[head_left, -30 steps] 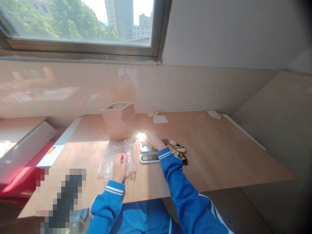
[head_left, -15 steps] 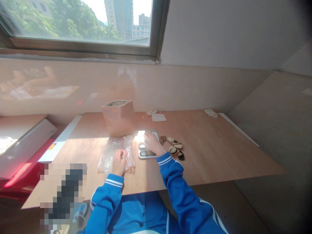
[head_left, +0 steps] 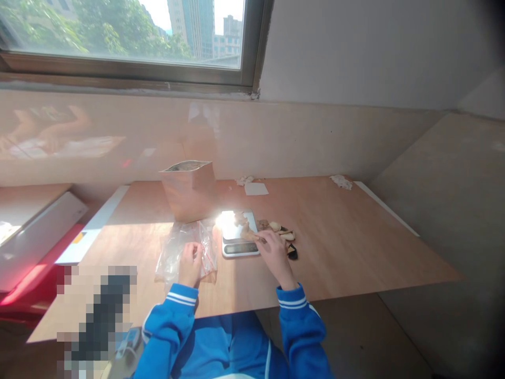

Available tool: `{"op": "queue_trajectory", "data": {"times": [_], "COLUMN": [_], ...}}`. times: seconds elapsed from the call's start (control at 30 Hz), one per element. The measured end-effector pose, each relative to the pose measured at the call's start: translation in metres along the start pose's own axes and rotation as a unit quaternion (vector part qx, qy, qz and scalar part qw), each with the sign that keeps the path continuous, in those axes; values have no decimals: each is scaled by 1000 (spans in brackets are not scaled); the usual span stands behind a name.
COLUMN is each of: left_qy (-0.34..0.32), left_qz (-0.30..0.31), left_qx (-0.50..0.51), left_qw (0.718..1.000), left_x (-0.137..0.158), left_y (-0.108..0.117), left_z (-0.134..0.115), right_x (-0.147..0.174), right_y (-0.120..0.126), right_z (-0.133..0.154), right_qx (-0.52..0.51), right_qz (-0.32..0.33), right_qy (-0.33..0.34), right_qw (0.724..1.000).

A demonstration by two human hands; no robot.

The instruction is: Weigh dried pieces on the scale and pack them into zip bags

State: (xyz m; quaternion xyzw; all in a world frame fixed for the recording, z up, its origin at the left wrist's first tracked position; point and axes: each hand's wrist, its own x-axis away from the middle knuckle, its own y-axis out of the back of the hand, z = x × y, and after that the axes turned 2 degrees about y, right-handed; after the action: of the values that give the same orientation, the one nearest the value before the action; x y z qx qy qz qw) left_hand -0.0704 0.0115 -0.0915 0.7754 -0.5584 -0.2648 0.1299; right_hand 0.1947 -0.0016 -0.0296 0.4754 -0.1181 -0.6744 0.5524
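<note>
My right hand (head_left: 274, 255) is closed in a pinch on a brown, dried-looking piece (head_left: 248, 233) over the right side of a white digital kitchen scale (head_left: 230, 247). Another brown piece (head_left: 239, 217) rests on the scale's plate, half lost in glare. My left hand (head_left: 191, 263) lies with curled fingers on a clear zip bag (head_left: 168, 258) with a red strip; whether it grips the plastic is hidden. Right of the scale, partly behind my right hand, lie several cream and brown pieces (head_left: 289, 236) and a black-and-tan one (head_left: 292, 251).
An open brown paper bag (head_left: 189, 195) stands behind the clear bag. Near the wall lie a white paper (head_left: 256, 189) and crumpled scraps (head_left: 341, 182) on the wooden table (head_left: 355, 242). At left are a red seat (head_left: 23, 295) and a blurred-out dark object (head_left: 102, 316).
My right hand has drawn back from the scale's plate toward the right and nearer to me, with a brown piece now showing in its fingers. My left hand stays on the clear bag.
</note>
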Motion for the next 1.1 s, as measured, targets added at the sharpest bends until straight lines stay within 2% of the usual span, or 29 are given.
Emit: {"op": "queue_trajectory", "data": {"times": [0.2,0.3,0.43,0.57,0.63,0.73,0.87,0.97,1.1], "left_qy": [1,2,1,3,4,4,6,6,4], "left_qz": [-6,-7,-6,-4,-3,0,-1,-3,4], "left_qx": [-3,-2,-2,-7,-7,-3,-3,-9,-10], "left_qw": [1000,1000,1000,1000,1000,1000,1000,1000,1000], "left_x": [-1,-2,-2,-2,-2,-1,0,0,1], "left_y": [-1,-1,0,0,0,1,0,0,-1], "left_z": [1,0,-2,-2,-3,-3,-4,-3,0], "right_x": [56,68,73,51,29,-11,-49,-57,-48], "right_y": [4,4,4,1,-3,-13,-27,-31,-27], "right_z": [-56,-62,-57,-55,-58,-67,-78,-83,-88], "right_qx": [107,130,95,74,78,105,158,186,203], "right_qz": [-60,-46,-16,-46,-32,48,142,139,105], "right_qy": [-73,-89,-92,-83,-55,-15,-9,-20,-44], "right_qw": [990,986,991,993,995,993,977,972,973]}}
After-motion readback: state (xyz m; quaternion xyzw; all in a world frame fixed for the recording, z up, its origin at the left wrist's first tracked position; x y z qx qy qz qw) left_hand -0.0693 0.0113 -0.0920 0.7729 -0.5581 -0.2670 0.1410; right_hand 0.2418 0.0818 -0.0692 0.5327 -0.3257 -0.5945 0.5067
